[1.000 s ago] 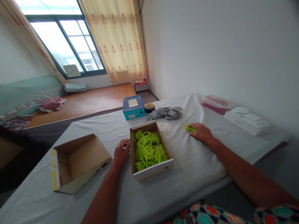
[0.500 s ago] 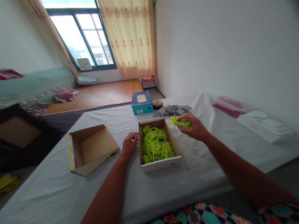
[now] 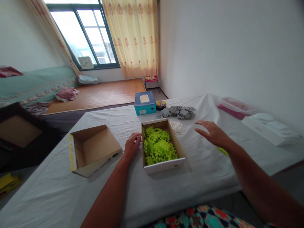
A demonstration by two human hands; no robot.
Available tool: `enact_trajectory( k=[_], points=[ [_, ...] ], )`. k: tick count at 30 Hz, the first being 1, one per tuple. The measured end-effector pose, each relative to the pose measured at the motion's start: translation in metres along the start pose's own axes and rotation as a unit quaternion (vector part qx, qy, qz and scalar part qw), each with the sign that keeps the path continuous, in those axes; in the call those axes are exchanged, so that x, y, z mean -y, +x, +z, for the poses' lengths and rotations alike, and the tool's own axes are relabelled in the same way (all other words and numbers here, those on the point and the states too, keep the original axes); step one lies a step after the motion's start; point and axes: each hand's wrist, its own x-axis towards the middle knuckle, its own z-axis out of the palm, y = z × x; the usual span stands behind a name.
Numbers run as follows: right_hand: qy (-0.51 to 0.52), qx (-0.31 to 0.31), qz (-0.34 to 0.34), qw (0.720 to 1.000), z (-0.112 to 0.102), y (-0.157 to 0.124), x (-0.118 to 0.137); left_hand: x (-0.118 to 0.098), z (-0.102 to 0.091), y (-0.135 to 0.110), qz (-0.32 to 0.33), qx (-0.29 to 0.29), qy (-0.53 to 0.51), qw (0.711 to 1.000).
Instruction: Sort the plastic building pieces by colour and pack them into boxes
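A cardboard box (image 3: 180, 149) in the middle of the table holds a heap of lime-green foam puzzle pieces (image 3: 159, 148). My left hand (image 3: 132, 146) rests against the box's left wall, fingers curled on its rim. My right hand (image 3: 213, 133) hovers open to the right of the box, fingers spread and nothing in it. A bit of green foam (image 3: 222, 151) lies on the cloth under my right wrist. Small white pieces (image 3: 177, 126) lie just beyond the box, and a pile of grey pieces (image 3: 178, 112) lies farther back.
An open cardboard lid (image 3: 91, 151) lies to the left on the white tablecloth (image 3: 118, 196). A blue box (image 3: 144, 103) and a small round tin (image 3: 161, 104) stand at the far edge. A clear pink container (image 3: 234, 107) and white trays (image 3: 270, 126) sit at the right by the wall.
My right hand picked up green pieces from the cloth, carried them left to the box and let them go; it now hovers open to the box's right. My left hand stayed put.
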Motion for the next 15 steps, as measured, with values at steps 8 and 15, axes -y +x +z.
enact_trajectory(
  k=[8, 15],
  points=[
    [-0.143, 0.108, 0.146, 0.973, 0.017, -0.08, -0.084, 0.004, 0.0, 0.002, 0.017, 0.004, 0.014, 1.0],
    [-0.051, -0.005, 0.079, 0.996, 0.019, -0.067, -0.037, 0.002, 0.0, 0.001, 0.01, 0.002, 0.013, 1.0]
  ],
)
